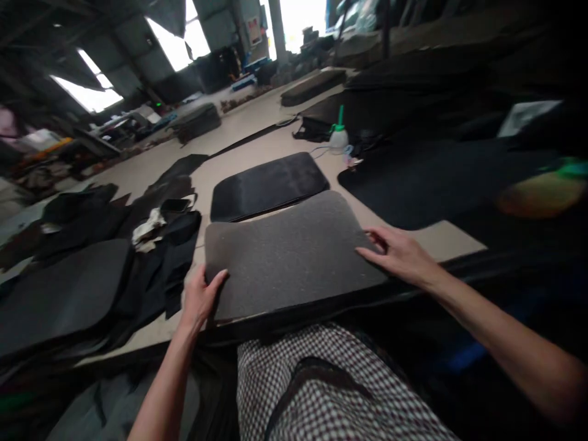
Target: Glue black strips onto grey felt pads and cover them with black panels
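A flat grey-brown panel with rounded far corners (294, 254) lies in front of me at the table's near edge. My left hand (199, 297) grips its left edge, thumb on top and fingers at the side. At the right edge, my right hand (390, 251) pinches the panel between thumb and fingers; the fingers' undersides are hidden. Just behind it rests a black panel of similar shape (271, 184), its near edge close against the grey one.
A white bottle with a green nozzle (339, 138) stands beyond the panels. Large black sheets (436, 177) cover the table's right side. On the left lie dark pieces (68, 288), a crumpled white cloth (149, 229) and a phone-like dark object (175, 205). A blurred yellowish bottle (542, 195) is far right.
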The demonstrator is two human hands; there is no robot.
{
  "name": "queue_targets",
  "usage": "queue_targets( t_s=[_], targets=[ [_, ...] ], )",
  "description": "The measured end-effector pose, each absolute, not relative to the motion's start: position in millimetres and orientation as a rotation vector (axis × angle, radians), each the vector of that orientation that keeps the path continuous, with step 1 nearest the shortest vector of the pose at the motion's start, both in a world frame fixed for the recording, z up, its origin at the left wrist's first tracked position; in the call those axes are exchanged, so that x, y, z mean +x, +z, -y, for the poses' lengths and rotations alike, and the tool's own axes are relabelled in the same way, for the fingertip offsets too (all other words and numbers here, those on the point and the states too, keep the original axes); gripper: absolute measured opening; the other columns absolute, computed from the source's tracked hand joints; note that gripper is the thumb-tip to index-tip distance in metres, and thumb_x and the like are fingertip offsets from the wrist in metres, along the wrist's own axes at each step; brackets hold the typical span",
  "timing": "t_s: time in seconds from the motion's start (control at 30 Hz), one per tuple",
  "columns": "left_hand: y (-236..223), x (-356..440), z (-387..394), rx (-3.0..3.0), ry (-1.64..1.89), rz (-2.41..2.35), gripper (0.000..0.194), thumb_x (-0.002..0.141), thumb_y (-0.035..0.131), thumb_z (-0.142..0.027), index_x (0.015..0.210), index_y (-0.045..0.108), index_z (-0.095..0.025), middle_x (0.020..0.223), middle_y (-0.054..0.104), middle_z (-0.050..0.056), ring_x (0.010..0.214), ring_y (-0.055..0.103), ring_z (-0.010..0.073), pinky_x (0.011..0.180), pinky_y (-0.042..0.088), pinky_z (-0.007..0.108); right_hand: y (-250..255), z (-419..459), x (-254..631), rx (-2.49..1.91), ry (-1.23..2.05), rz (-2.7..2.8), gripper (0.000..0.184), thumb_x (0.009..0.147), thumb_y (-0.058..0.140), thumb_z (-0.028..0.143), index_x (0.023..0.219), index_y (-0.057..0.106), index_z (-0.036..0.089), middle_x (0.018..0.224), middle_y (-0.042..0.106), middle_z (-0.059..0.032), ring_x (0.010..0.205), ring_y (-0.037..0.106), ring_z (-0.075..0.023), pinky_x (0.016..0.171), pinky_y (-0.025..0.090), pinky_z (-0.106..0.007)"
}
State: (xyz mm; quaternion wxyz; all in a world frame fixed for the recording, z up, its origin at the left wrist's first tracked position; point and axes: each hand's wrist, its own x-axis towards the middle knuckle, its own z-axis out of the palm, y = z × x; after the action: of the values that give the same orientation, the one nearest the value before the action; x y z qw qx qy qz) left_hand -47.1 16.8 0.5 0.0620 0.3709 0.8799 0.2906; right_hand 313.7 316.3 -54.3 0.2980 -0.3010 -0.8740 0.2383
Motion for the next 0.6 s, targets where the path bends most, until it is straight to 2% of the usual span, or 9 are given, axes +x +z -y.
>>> queue_targets(
  t_s=[0.03, 0.13, 0.3, 0.43, 0.6],
  targets=[
    [2, -50, -16, 1.151, 0.916, -2.609, 0.05, 0.088, 0.056, -0.056, 0.119, 0.063, -0.017, 0.109, 0.071, 0.009, 0.092, 0.064, 0.0215, 0.081, 0.05, 0.031, -59, -319, 313, -0.823, 0.611, 2.338, 0.042, 0.089, 0.064, 0.044, 0.118, 0.063, 0.013, 0.081, 0.06, -0.0066, 0.074, 0.055, -0.0188, 0.073, 0.042, -0.033],
    [4, -59, -11, 1.17, 0.939, -2.573, 0.041, 0.092, 0.054, -0.049, 0.114, 0.065, -0.017, 0.104, 0.071, 0.007, 0.09, 0.063, 0.0191, 0.08, 0.048, 0.029, -72, -326, 313, -0.873, 0.574, 2.345, 0.048, 0.085, 0.07, 0.047, 0.12, 0.063, 0.014, 0.088, 0.064, -0.0101, 0.076, 0.057, -0.019, 0.071, 0.043, -0.033],
    [-2, -63, -3, 1.165, 0.925, -2.631, 0.03, 0.086, 0.064, -0.046, 0.097, 0.067, -0.018, 0.088, 0.067, 0.003, 0.08, 0.057, 0.0167, 0.072, 0.043, 0.026, -77, -326, 315, -0.921, 0.6, 2.331, 0.059, 0.081, 0.07, 0.058, 0.123, 0.062, 0.018, 0.1, 0.067, -0.0151, 0.085, 0.062, -0.0222, 0.074, 0.046, -0.036],
    [-7, -62, -4, 1.211, 0.92, -2.659, 0.025, 0.086, 0.065, -0.043, 0.087, 0.064, -0.018, 0.083, 0.063, 0.001, 0.076, 0.054, 0.0156, 0.068, 0.038, 0.026, -75, -324, 315, -0.988, 0.641, 2.33, 0.066, 0.081, 0.064, 0.068, 0.125, 0.062, 0.019, 0.1, 0.067, -0.0179, 0.086, 0.064, -0.0261, 0.076, 0.047, -0.041],
    [-7, -65, -9, 1.238, 0.919, -2.681, 0.025, 0.085, 0.067, -0.042, 0.081, 0.06, -0.019, 0.079, 0.059, -0.001, 0.075, 0.052, 0.0148, 0.067, 0.035, 0.026, -91, -339, 319, -1.032, 0.616, 2.366, 0.079, 0.069, 0.061, 0.081, 0.121, 0.063, 0.022, 0.098, 0.068, -0.0134, 0.088, 0.066, -0.0301, 0.075, 0.051, -0.042]
  ],
)
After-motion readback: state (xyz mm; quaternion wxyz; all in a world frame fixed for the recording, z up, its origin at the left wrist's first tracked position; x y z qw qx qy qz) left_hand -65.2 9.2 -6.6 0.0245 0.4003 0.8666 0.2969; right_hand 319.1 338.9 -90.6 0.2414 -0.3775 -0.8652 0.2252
